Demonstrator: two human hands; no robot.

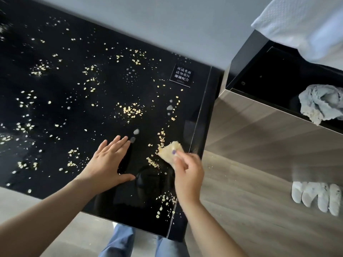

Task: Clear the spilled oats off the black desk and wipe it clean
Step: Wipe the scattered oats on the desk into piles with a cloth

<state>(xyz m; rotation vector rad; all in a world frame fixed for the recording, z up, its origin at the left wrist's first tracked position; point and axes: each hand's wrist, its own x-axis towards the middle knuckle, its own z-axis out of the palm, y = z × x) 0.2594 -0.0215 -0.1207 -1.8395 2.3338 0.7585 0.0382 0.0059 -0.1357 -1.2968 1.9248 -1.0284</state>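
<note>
Pale oat flakes (130, 110) lie scattered in small clusters over most of the glossy black desk (61, 115). My right hand (187, 173) pinches a yellowish sponge (170, 151) pressed to the desk near its right edge, with a line of oats beside it. My left hand (107, 162) lies flat on the desk, fingers spread, just left of the sponge. More oats (163, 201) sit near the desk's front right corner.
A small sign with white characters (182, 76) sits at the desk's back right. To the right, a black open box (241, 54) holds a crumpled grey cloth (321, 102). A white glove (319, 196) lies on the wooden floor. White fabric (304, 21) hangs at the top right.
</note>
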